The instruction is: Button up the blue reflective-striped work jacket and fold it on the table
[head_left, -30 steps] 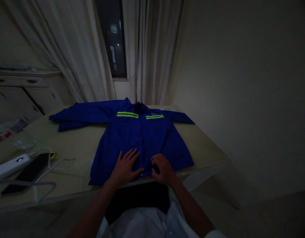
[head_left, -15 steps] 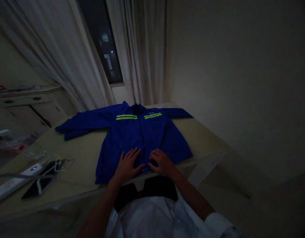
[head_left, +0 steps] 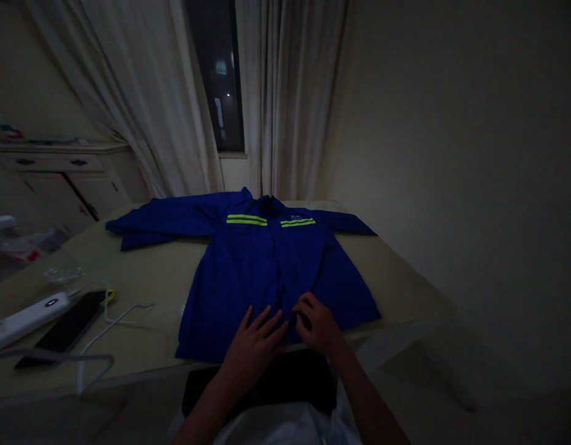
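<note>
1. A person stands or sits at the near edge of a pale surface [head_left: 146, 272], and a blue work jacket [head_left: 262, 272] lies flat on it, collar toward the window, sleeves stretched out to either side, hem just at the near edge.
2. The left hand [head_left: 253, 346] rests on the lower front of the jacket, its grip spread, with the fingers [head_left: 260, 318] fanned out and holding nothing.
3. The right hand [head_left: 317, 324] sits just beside it on the jacket's front opening, its grip curled. In this dim light I cannot tell whether it is pinching the cloth or a button.
4. Two neon yellow reflective stripes [head_left: 247, 219] cross the chest, well above both hands.
5. Off to the person's left on the same surface lie a white power bank [head_left: 28, 318], a black phone [head_left: 65, 327], a white cable [head_left: 123, 321] and a clear plastic bag [head_left: 60, 267].
6. Behind the surface, pale curtains [head_left: 128, 105] frame a dark window [head_left: 215, 74].
</note>
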Demonstrator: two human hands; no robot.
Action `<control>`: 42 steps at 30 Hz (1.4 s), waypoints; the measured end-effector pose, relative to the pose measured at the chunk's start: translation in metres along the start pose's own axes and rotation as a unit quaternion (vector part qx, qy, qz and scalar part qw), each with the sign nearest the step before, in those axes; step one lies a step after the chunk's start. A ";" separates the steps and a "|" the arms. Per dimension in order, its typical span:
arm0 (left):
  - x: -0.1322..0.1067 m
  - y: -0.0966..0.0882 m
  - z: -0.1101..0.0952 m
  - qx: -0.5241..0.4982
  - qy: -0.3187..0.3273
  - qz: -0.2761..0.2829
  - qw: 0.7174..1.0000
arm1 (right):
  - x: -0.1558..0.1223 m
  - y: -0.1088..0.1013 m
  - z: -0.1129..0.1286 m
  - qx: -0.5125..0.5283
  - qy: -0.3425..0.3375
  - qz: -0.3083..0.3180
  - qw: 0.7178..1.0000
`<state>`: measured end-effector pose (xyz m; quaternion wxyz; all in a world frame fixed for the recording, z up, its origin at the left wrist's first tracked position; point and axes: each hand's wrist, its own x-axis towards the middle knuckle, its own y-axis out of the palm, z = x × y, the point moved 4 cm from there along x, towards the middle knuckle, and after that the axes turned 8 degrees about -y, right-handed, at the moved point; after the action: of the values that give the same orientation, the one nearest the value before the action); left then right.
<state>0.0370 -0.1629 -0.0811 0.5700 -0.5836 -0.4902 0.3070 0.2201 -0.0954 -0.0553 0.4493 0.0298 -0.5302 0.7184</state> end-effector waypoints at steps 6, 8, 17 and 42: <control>-0.029 0.005 -0.018 -0.034 0.036 0.047 0.998 | -0.019 -0.011 0.020 0.015 0.051 0.072 0.996; -0.035 -0.006 -0.024 -0.063 0.043 0.076 0.994 | -0.009 -0.019 0.021 -0.003 0.036 0.128 0.991; 0.133 -0.069 0.049 -0.030 -0.100 0.114 0.988 | 0.210 0.029 -0.087 -0.109 0.052 0.166 0.979; 0.295 0.030 0.185 -0.004 -0.253 -0.032 0.967 | 0.278 0.087 -0.197 -0.198 0.271 0.029 0.941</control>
<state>-0.0281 0.1799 -0.0805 0.4350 -0.4728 -0.6381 0.4243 0.0815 0.2275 -0.0605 0.5519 -0.2714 -0.5206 0.5922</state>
